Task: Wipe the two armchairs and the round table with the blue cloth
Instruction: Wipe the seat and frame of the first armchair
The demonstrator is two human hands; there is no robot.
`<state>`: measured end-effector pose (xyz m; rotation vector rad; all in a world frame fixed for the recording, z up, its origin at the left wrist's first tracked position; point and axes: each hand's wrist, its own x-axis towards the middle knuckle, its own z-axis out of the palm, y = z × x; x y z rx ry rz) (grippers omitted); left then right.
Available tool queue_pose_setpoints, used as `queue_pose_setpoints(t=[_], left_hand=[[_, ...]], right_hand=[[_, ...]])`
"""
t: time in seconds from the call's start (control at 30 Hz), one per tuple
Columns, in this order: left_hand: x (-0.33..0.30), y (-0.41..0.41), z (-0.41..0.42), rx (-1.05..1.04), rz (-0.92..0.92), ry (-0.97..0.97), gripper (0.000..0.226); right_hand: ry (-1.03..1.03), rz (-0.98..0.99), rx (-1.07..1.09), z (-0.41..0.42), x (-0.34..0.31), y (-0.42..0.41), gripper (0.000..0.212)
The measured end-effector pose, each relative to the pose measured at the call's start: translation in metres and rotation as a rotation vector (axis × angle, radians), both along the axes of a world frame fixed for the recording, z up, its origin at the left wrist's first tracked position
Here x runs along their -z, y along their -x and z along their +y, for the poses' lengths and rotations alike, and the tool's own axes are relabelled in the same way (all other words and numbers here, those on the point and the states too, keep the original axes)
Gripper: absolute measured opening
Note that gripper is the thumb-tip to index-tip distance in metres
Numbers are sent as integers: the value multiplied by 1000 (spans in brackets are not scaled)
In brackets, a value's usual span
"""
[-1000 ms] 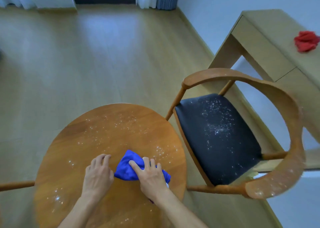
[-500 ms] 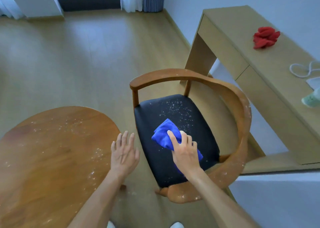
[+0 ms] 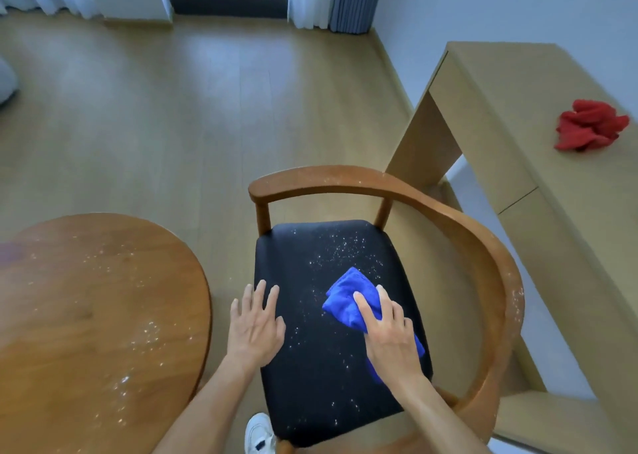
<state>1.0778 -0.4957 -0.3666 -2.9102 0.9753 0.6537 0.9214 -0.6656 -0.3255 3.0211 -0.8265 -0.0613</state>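
Blue cloth (image 3: pixel 348 298) lies under right hand (image 3: pixel 388 336).

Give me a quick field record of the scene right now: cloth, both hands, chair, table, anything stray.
cloth: blue cloth bunched on the black seat, right of centre
right hand: right hand presses flat on the cloth, fingers straight
left hand: left hand open, fingers spread over the seat's left edge; contact unclear
chair: armchair has white specks on the seat, mostly beyond the cloth, and on the curved armrest
table: round table at left, white specks on its top
stray: red cloth on the desk at right
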Motion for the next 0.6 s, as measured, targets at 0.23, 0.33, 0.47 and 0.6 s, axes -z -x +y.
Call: queue_pose_setpoints(t=[0.23, 0.33, 0.47, 0.6], left_hand=[[55, -14, -44, -104, 55, -77, 61], [79, -23, -53, -178, 51, -94, 62], [101, -35, -63, -227, 57, -72, 63], [120, -54, -66, -247, 41, -19, 64]], right_hand=[[-143, -10, -9, -53, 58, -30, 71], [-231, -4, -10, -63, 84, -57, 69], [-280, 7, -3, -61, 108, -99, 64], [-345, -19, -6, -44, 128, -153, 58]])
